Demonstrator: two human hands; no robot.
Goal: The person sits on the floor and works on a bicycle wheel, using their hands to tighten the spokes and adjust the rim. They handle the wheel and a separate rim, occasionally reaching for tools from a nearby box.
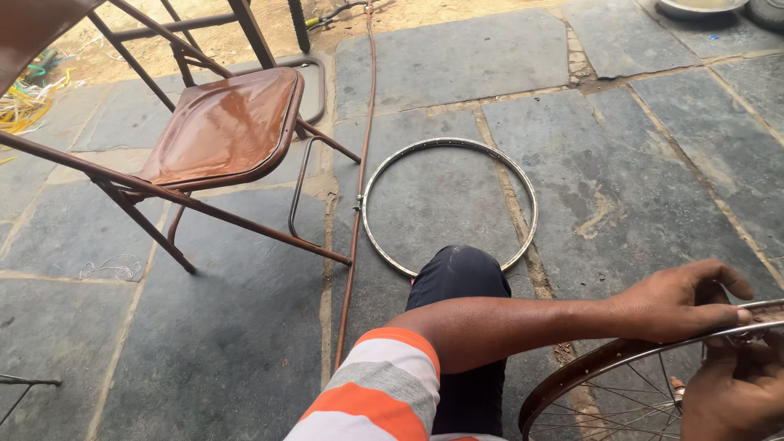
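A spoked bicycle wheel [572, 377] with a rusty brown rim lies at the bottom right, cut off by the frame edge. My left hand [682, 304] reaches across my body and grips the top of its rim, thumb and fingers wrapped over it. Just below, my right hand [731, 396] is curled against the same rim from the inside, fingertips pinched at a small metal part by the rim. My left arm wears an orange, white and grey striped sleeve [380, 392]. My knee [457, 273] in dark trousers is under the arm.
A bare silver rim [532, 204] lies flat on the stone slab floor ahead of my knee. A long thin rusty rod [365, 122] runs along its left side. A brown folding chair [220, 126] stands at left. A metal bowl [698, 6] sits far right.
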